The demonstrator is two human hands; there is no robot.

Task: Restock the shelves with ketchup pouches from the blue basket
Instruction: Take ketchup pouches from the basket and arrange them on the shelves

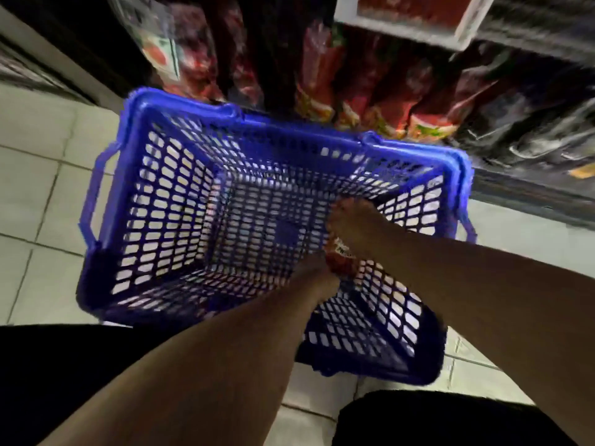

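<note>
Inside the blue basket (180, 201), near its right wall, left hand (317, 275) and right hand (351, 220) both grip one red ketchup pouch (341, 257).

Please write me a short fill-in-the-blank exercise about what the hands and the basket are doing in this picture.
1. Both hands reach into the perforated plastic basket, whose colour is ____.
2. The left hand and right hand together hold a single red ____.
3. The basket stands on a floor of pale ____.
4. More red pouches stand on the ____ behind the basket.

Missing words: blue; ketchup pouch; tiles; shelf
</note>
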